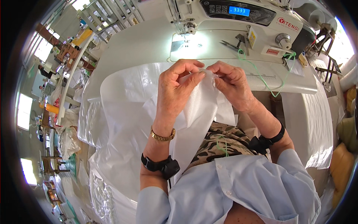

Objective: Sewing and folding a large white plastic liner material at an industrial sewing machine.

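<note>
Both hands are raised together in front of the sewing machine [238, 18], pinching the upper edge of a white woven plastic sheet [201, 104]. My left hand [179, 84] has thumb and forefinger pressed on the sheet's edge. Close beside it, my right hand [233, 84] pinches the same edge between thumb and fingers. From there the sheet hangs in folds toward my lap and spreads out to the left over the table. The lit needle area [186, 44] lies just beyond my hands, with no fabric under it.
Scissors [229, 45] and a small dark tool [240, 38] lie on the machine bed. A green thread [261, 74] trails over the table's front edge. More white sheeting [307, 123] hangs at the right. A metal railing [112, 16] stands behind at the left.
</note>
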Action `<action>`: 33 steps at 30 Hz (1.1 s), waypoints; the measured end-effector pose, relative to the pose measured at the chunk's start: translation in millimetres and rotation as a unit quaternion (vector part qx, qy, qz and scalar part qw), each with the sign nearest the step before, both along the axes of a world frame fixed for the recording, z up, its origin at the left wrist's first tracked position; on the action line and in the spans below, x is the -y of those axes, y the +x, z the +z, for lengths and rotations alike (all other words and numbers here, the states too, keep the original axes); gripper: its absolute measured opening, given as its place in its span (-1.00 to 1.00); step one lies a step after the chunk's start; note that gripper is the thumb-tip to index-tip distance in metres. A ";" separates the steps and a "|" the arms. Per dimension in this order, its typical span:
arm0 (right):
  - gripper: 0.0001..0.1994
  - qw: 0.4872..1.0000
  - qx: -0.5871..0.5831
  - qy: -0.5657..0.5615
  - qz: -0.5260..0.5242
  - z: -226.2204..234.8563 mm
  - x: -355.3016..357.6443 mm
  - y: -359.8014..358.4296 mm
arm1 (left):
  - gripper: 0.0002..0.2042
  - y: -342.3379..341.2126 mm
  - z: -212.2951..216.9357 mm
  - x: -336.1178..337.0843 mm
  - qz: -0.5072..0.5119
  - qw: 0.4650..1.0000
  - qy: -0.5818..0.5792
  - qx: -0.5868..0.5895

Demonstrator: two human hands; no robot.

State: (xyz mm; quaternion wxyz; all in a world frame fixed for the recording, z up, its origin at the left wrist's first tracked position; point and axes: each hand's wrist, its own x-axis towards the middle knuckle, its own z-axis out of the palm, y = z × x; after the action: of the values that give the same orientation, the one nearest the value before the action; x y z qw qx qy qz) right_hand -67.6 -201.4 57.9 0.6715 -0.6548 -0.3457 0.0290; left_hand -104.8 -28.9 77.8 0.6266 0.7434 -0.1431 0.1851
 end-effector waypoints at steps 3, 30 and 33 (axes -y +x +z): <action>-0.93 0.999 0.020 -0.033 0.022 7.7 11.4 2.8 | -0.88 2.5 -3.4 -4.0 -0.020 1.000 -0.012 -0.013; -0.92 0.930 0.285 0.004 -0.232 29.3 -8.8 -9.5 | -0.80 -19.4 71.3 -83.7 0.037 0.952 0.303 -0.014; -0.97 0.920 0.318 -0.019 -0.229 35.3 -7.8 -8.1 | -0.72 -17.9 80.2 -67.8 0.095 0.820 0.509 0.244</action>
State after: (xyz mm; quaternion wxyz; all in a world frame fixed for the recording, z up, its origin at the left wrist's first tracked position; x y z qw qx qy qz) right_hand -75.7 -193.6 93.3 0.5024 -0.7033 -0.3805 -0.3290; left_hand -122.7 39.0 158.0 0.0825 0.8971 -0.2936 0.3197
